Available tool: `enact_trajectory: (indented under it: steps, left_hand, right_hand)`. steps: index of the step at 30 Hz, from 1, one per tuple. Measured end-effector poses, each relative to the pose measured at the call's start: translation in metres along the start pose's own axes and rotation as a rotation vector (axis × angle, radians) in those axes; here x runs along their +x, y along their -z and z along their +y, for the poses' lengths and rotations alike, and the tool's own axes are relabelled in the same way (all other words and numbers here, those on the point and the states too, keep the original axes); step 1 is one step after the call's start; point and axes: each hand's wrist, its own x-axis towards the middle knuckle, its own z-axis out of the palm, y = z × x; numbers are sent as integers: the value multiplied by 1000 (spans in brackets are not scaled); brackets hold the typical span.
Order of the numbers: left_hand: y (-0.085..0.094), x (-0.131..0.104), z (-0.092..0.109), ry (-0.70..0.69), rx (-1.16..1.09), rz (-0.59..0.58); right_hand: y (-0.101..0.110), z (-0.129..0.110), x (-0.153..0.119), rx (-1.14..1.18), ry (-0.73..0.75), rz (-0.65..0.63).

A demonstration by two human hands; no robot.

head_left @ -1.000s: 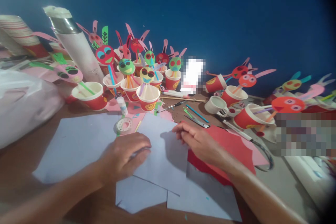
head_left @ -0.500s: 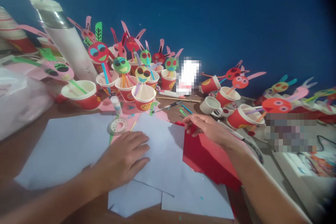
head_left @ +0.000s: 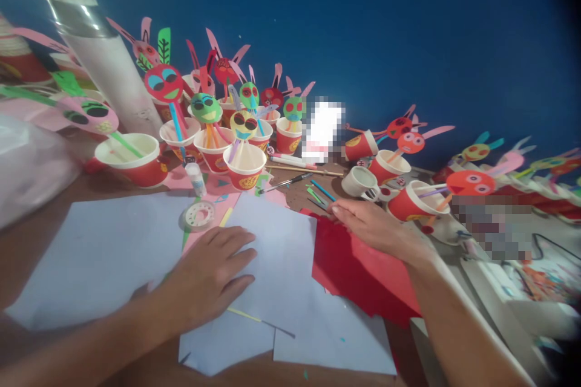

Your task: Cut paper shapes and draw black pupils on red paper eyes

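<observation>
On white paper (head_left: pixel 281 260): one hand (head_left: pixel 213 269) (left).

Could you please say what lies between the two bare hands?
In the head view, a pale, flat paper sheet, then red paper nearer the right hand.

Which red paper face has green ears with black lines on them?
The large round red face with light blue around its eyes, just right of the tall flask. The smaller red face farther right has pink ears.
</observation>
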Motion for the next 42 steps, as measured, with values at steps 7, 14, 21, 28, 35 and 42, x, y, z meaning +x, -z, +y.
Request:
enact_trajectory:
  steps: [7, 14, 21, 28, 35, 42]
  left_hand:
    - [0, 1, 0, -1, -10, -1]
    - [-4, 0, 0, 3, -1, 25]
    - [-6, 0, -2, 1, -8, 25]
    - [-6, 0, -2, -2, 8, 14]
    - [-6, -1, -1, 8, -11, 11]
    - [-4, 0, 0, 28, -26, 4]
  right_hand:
    - [1, 11, 4, -112, -23, -12]
    - [3, 19, 3, -194, 15, -80]
    - [1, 22, 2, -221, 41, -113]
    - [-5, 17, 1, -254, 54, -125]
    - [-7, 14, 3, -264, 53, -127]
    - [-8, 12, 3, -273, 49, -126]
